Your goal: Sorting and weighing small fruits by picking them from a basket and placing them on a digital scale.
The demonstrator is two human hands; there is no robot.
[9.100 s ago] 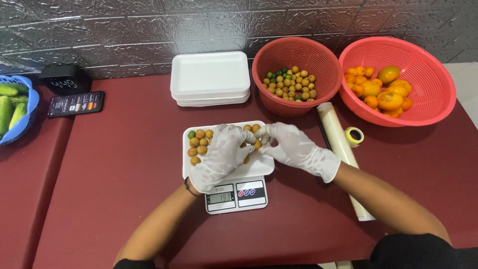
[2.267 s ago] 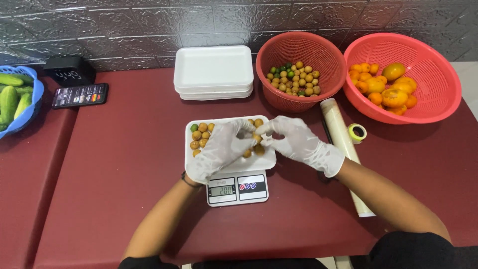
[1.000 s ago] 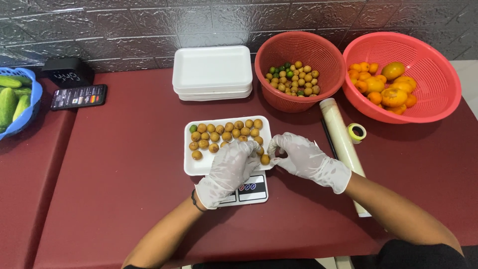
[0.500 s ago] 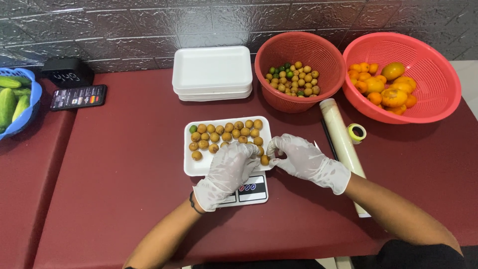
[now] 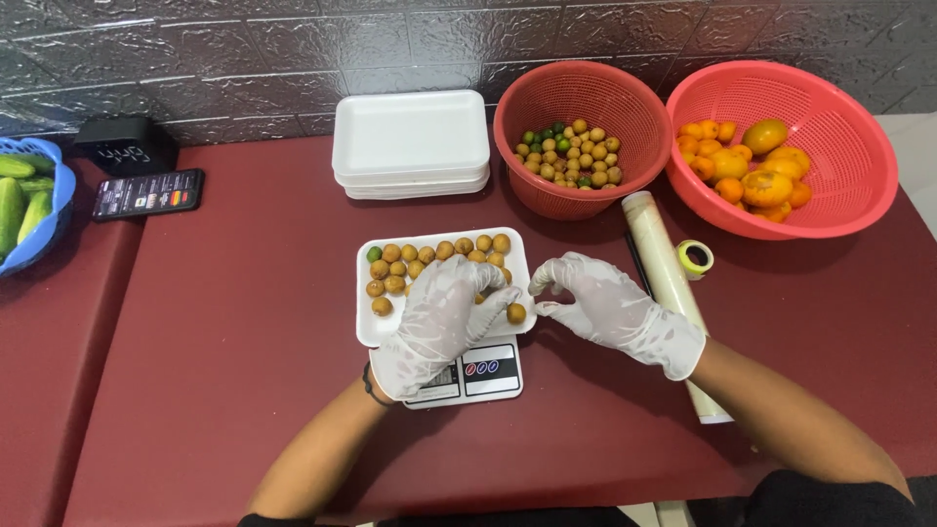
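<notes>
Head view: left hand (image 5: 439,322) spread flat over small round fruits (image 5: 444,256) on the white tray (image 5: 376,327), which sits on the scale (image 5: 468,374) on the red desk (image 5: 224,322); right hand (image 5: 605,307) with loosely curled grip, empty, at the tray's right edge. Best to nudge gently, keeping the stray fruit (image 5: 515,313) off the rim. Against half a second ago, little different; hands slightly shifted, fruit rows unchanged.

a dark red table (image 5: 215,322) ran up to a grey wall (image 5: 293,44) of glossy embossed tiles, which caught soft highlights. at right, a pale floor (image 5: 917,166) showed.
</notes>
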